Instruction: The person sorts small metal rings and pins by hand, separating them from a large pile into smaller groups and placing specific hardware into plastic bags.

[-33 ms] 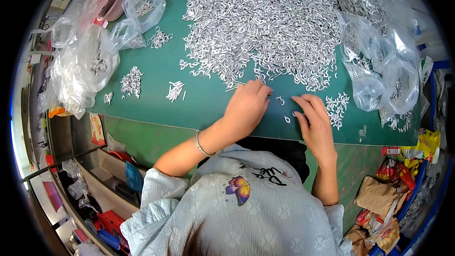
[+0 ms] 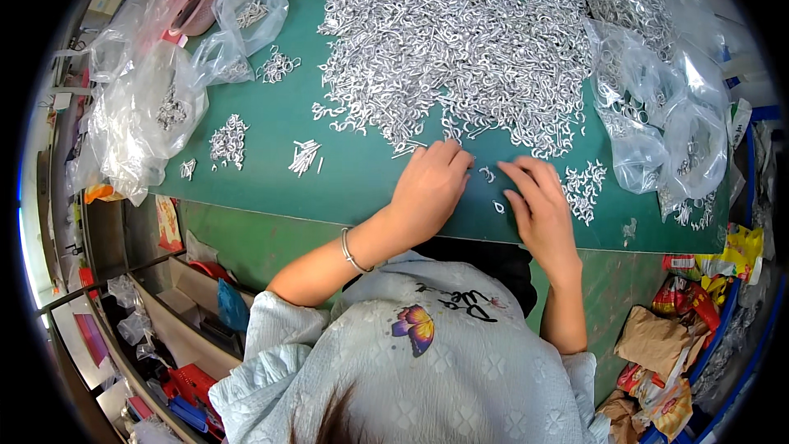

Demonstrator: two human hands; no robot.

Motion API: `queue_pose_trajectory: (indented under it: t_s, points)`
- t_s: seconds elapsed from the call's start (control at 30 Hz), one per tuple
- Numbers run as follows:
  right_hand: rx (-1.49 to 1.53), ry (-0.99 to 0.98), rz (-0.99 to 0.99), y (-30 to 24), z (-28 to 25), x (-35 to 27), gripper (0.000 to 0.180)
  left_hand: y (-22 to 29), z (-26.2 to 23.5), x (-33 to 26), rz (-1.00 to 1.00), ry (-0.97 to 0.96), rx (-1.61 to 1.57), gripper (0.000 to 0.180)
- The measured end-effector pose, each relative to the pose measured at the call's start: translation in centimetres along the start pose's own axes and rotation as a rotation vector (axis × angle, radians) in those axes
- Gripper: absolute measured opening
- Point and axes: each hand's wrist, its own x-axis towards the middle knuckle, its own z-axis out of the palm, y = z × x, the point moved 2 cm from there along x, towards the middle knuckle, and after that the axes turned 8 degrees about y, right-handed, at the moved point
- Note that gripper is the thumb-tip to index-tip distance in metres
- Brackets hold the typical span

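A wide heap of small silvery metal hook-like pieces (image 2: 452,41) covers the far middle of the green table (image 2: 271,193). My left hand (image 2: 431,187) is at the heap's near edge, its fingers curled together and pointing down. Whatever they hold is hidden. My right hand (image 2: 541,205) hovers over the table to the right, thumb and fingers apart, with nothing visible between them. Between the hands lie a few loose metal pieces (image 2: 486,173) and a small teardrop-shaped ring (image 2: 499,207). Just right of my right hand is a small pile of curved pieces (image 2: 583,189).
Left of the heap lie small piles of pins (image 2: 305,156), fittings (image 2: 228,141) and rings (image 2: 278,66). Clear plastic bags (image 2: 136,123) crowd the left end, and more bags (image 2: 637,99) of metal parts stand at the right. Drawers (image 2: 185,312) sit below on the left.
My right hand has shifted slightly left and away from me, toward the loose pieces. The left hand has barely moved.
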Motion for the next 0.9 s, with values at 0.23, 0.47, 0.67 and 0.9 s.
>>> queue_pose_trajectory:
  t_s: [0.23, 0.47, 0.67, 0.9]
  points:
    - [-0.069, -0.066, -0.048, 1.5, -0.1, 1.0, 0.020, -1.0, -1.8, 1.3, 0.027, 0.043, 0.100, 0.019]
    - [-0.399, 0.001, 0.081, 1.5, 2.2, 1.5, 0.053, -2.9, -1.0, 1.9, 0.083, -0.013, 0.314, 0.018]
    - [-0.103, 0.025, 0.151, -0.2, 4.3, 2.1, 0.052, -1.9, -1.7, 2.3, -0.003, -0.033, 0.153, 0.034]
    - [-0.113, 0.009, 0.205, 2.2, -1.0, 1.3, 0.035, 0.4, -1.0, 4.5, 0.285, -0.160, 0.065, 0.044]
